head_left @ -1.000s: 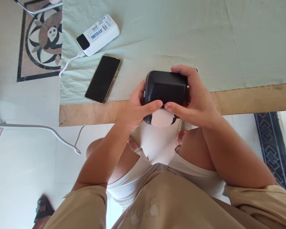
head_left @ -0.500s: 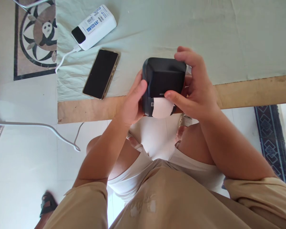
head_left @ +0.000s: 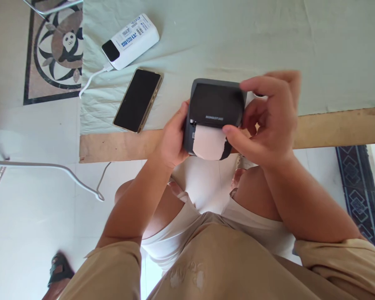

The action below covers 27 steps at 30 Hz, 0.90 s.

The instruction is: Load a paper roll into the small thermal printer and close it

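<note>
A small black label printer with NIIMBOT lettering is held just above the table's front edge. A pale strip of label paper hangs out of its front, on the side facing me. My left hand is closed around the printer's left side, its fingers mostly hidden underneath. At the right side, my right hand grips with bent fingers. Its index fingertip touches the upper right corner, and its thumb tip rests at the front right beside the paper. The other fingers curl beside the casing, slightly blurred.
Left of the printer, a black-screened phone lies on the green cloth. Behind it is a white power bank with a white cable. The table's bare wooden edge runs along the front. Someone's sandalled foot is at lower left.
The printer has tilted, showing more of its top lettering and the paper strip. My right hand has shifted outward slightly, its fingers loosened along the right side. My left hand keeps its hold.
</note>
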Available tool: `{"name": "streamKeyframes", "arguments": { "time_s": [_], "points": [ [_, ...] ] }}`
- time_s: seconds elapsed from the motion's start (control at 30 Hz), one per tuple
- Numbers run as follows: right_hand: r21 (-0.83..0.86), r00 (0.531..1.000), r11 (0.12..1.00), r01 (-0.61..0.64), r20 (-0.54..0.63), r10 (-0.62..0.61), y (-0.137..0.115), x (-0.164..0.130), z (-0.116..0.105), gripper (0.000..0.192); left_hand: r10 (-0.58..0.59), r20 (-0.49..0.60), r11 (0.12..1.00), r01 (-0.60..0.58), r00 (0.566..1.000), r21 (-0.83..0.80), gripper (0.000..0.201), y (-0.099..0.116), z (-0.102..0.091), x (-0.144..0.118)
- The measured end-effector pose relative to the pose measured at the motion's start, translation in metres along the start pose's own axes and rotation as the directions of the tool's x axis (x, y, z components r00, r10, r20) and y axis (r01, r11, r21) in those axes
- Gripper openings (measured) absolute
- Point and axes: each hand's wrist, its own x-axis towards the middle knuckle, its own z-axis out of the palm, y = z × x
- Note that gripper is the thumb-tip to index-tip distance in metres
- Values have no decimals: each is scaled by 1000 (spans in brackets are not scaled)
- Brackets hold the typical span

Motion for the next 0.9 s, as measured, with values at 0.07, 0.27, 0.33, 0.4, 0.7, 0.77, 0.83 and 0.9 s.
{"name": "streamKeyframes", "arguments": {
  "time_s": [0.07,0.27,0.33,0.4,0.7,0.77,0.83,0.9],
  "points": [
    [30,989,999,-19,-145,23,-3,0,0,31,10,96,999,-14,995,44,37,1,1,-2],
    [248,914,964,-99,-361,187,-13,7,-3,13,43,190,965,-90,981,245,37,-1,-7,-5],
    [152,930,986,-74,-345,123,-11,7,-5,14,61,195,956,-114,979,271,40,-1,-9,-4],
    [-70,974,997,-25,-225,9,-10,6,-8,11,64,190,951,-118,980,287,44,-1,-9,-4],
    [-519,965,854,-43,200,170,-25,0,-21,31,112,246,911,-199,963,361,44,-3,-6,-9],
    [-550,952,835,-26,241,189,-22,-1,-25,34,119,253,910,-208,960,358,42,-3,-4,-10],
    [-556,940,831,15,291,177,-17,-1,-26,37,125,264,904,-219,957,368,41,-3,-3,-10],
    [-525,938,851,32,310,156,-14,0,-25,39,118,267,894,-219,956,391,41,-3,-3,-10]
  ]
}}
